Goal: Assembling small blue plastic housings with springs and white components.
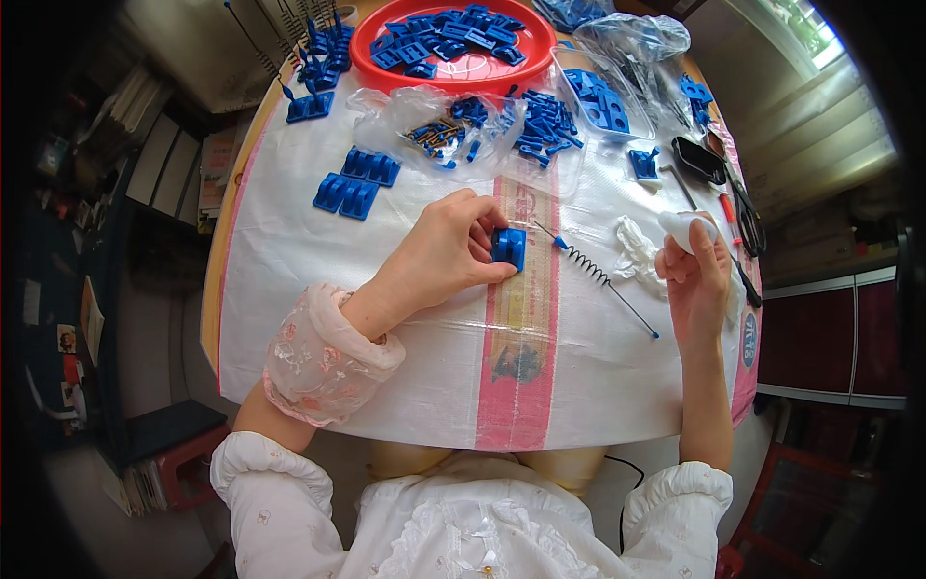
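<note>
My left hand (453,241) pinches a small blue plastic bracket (508,250) between thumb and fingers, just above the table's middle. My right hand (696,275) is raised at the right, its fingers closed round a small white, rounded, bottle-like thing (687,228); its lower part is hidden by the fingers. Between the hands lies a thin black rod with a coiled spring (588,265), a blue cone near its upper end and a blue tip at the other. Crumpled white tissue (637,249) rests beside my right hand.
Two blue bracket plates (345,196) lie left of centre. Beyond are a red basin (362,69) of blue parts, a plastic bag (386,108) with brass and blue pieces, and a clear tray (641,116). Spring rods stand in blue bases (309,106) far left; scissors (750,227) lie right.
</note>
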A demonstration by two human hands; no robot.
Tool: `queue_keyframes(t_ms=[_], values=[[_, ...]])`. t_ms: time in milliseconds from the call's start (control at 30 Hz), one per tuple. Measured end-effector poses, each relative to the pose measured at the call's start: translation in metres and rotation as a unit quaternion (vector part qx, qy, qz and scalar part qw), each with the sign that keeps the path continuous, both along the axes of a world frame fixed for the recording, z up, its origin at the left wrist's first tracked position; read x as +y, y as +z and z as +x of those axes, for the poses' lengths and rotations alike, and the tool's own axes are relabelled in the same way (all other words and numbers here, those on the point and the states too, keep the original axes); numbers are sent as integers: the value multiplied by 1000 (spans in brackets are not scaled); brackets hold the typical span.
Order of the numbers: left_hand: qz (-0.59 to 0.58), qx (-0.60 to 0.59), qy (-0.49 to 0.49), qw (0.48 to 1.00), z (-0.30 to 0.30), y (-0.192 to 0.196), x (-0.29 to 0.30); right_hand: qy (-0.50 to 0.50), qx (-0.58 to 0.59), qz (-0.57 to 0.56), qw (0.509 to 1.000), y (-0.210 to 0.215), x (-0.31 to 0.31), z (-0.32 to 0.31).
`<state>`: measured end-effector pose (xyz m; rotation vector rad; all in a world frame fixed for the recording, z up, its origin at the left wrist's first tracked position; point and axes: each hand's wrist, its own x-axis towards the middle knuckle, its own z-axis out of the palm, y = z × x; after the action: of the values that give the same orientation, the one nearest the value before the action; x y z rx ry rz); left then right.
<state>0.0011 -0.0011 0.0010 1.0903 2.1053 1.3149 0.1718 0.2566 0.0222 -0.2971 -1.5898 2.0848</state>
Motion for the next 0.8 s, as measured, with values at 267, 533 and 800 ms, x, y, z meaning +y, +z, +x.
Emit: queue_keyframes(t_ms=[267,533,800], values=[[11,11,0,1000,1,-1,2,3,74,-61,995,0,31,-6],[1,21,-3,1000,2,1,4,-43,75,-13,996,-5,73,-4],[-1,19,0,1000,2,-1,3,-108,-47,149,982,4,80,-7]])
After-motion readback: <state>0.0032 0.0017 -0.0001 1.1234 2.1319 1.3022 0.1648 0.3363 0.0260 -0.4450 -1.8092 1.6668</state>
